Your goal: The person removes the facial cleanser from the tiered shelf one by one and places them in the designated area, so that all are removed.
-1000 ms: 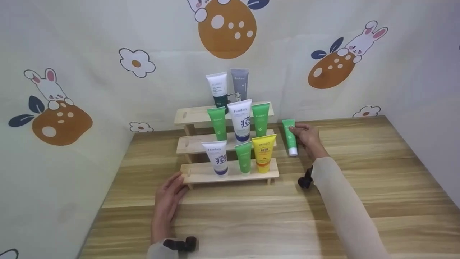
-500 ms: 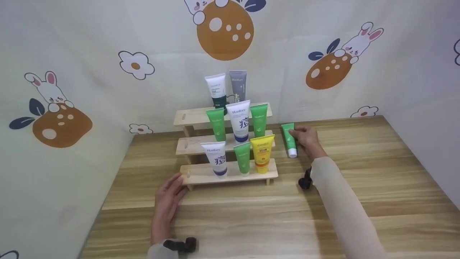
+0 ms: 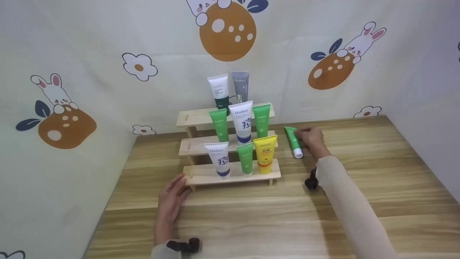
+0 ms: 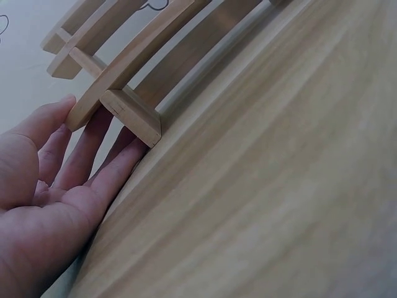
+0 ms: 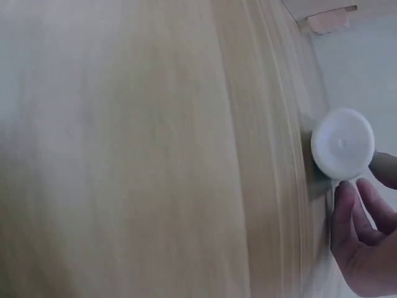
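Note:
A three-tier wooden display rack (image 3: 201, 178) stands mid-table with several squeeze tubes on its steps. My left hand (image 3: 171, 201) holds the left end of its lowest step; in the left wrist view the thumb rests on the board's edge and the fingers reach beneath. Right of the rack, my right hand (image 3: 312, 142) pinches a green squeeze tube (image 3: 293, 140) near its flat end, white cap toward me. The right wrist view shows mainly the cap (image 5: 342, 144), close to the tabletop; the tube's body is hidden behind it.
On the bottom step are a white-and-blue tube (image 3: 218, 158), a green tube (image 3: 245, 158) and a yellow tube (image 3: 265, 154). Higher steps bear more tubes, including a grey one (image 3: 240, 86) at the top. A patterned curtain (image 3: 172, 90) hangs behind the wood-grain table (image 3: 244, 223).
The green tube in my right hand has come slightly nearer and to the right, its flat end lower in view. My left hand stays at the rack's end.

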A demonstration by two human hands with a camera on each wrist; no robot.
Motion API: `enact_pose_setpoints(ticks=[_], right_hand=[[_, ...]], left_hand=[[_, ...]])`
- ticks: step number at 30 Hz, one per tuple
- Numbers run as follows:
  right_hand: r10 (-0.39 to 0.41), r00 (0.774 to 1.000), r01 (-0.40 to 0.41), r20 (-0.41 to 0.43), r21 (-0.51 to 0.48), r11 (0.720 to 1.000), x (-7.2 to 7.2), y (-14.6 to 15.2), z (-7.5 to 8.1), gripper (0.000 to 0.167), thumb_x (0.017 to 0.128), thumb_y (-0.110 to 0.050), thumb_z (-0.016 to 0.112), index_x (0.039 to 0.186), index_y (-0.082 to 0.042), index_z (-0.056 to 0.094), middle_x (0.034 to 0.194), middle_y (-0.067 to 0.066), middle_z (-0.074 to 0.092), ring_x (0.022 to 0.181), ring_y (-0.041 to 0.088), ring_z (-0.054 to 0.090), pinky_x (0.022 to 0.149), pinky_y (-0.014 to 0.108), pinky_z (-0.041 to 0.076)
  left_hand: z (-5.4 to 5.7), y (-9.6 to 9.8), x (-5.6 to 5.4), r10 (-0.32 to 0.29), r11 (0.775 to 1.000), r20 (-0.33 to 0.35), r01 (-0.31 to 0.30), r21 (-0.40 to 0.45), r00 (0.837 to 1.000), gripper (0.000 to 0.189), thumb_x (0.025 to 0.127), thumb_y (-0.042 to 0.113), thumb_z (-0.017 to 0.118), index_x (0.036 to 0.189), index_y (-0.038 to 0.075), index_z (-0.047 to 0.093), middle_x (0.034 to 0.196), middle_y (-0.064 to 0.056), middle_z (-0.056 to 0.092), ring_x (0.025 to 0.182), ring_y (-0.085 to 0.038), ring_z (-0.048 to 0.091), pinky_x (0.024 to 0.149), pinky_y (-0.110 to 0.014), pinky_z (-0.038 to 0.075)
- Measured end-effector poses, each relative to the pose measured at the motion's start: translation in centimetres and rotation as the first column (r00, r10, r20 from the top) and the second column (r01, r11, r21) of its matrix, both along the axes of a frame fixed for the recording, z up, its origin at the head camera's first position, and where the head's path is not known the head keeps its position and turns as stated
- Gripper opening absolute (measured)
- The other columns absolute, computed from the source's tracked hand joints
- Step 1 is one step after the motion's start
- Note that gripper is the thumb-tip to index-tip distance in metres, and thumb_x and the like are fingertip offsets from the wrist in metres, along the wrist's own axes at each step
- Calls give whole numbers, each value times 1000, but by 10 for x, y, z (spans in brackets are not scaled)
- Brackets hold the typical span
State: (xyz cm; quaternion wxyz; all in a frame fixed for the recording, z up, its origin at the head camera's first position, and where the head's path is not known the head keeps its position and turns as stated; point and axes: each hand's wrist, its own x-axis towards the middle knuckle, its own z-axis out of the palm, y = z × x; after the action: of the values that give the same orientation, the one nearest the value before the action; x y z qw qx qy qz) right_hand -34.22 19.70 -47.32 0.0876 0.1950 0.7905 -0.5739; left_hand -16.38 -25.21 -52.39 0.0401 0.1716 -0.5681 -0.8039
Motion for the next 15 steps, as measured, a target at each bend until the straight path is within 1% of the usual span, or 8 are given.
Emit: enact_pose_setpoints(ticks=[2,5,6,8,10,12,15], right_hand=[[8,999,-7,-36,30,1000,0,4,6,42,100,-28,61,134,-3,59,117,8,58,89,11,56,70,19,52],[37,991,-30,-128,56,998,-2,6,19,42,101,-28,58,131,0,59,116,11,59,84,10,55,67,19,52],[45,986,-37,-163,51,998,-2,6,24,42,101,-29,58,131,1,59,118,12,60,85,10,56,67,18,53],[54,972,-47,-227,35,998,-3,6,35,43,102,-31,56,132,0,58,126,17,60,93,12,59,71,17,55],[55,962,-58,-266,-4,998,-4,5,46,44,102,-35,56,132,-2,57,131,17,59,101,14,60,75,18,56],[54,954,-72,-296,-51,996,-4,2,56,46,101,-38,57,132,-3,57,132,15,60,109,18,61,78,19,58],[61,944,-96,-325,-91,991,-3,-4,69,46,100,-40,59,131,-6,58,127,9,63,110,17,62,81,20,59]], left_hand=[[-1,2,0,-3,1000,6,3,1,1000,28,96,14,69,122,6,65,118,-4,65,105,-15,68,93,-31,60],[-2,3,0,3,1000,9,-3,3,1000,32,95,13,69,125,4,63,119,-5,65,105,-16,68,94,-32,60],[-1,2,0,2,1000,10,-2,3,1000,33,95,14,69,126,3,62,119,-5,65,106,-16,68,94,-32,60],[-1,2,0,-3,1000,17,3,-10,1000,36,95,15,69,128,3,61,121,-5,65,107,-15,68,95,-32,60],[-1,2,-1,-6,1000,23,7,-20,1000,41,95,17,70,131,1,58,123,-6,64,108,-16,67,96,-33,59],[0,2,0,-15,999,29,16,-35,999,46,95,19,70,135,1,55,127,-8,62,110,-15,67,97,-33,59],[0,2,0,-15,999,34,16,-29,999,50,95,20,70,138,0,53,130,-10,61,110,-15,67,98,-33,58]])
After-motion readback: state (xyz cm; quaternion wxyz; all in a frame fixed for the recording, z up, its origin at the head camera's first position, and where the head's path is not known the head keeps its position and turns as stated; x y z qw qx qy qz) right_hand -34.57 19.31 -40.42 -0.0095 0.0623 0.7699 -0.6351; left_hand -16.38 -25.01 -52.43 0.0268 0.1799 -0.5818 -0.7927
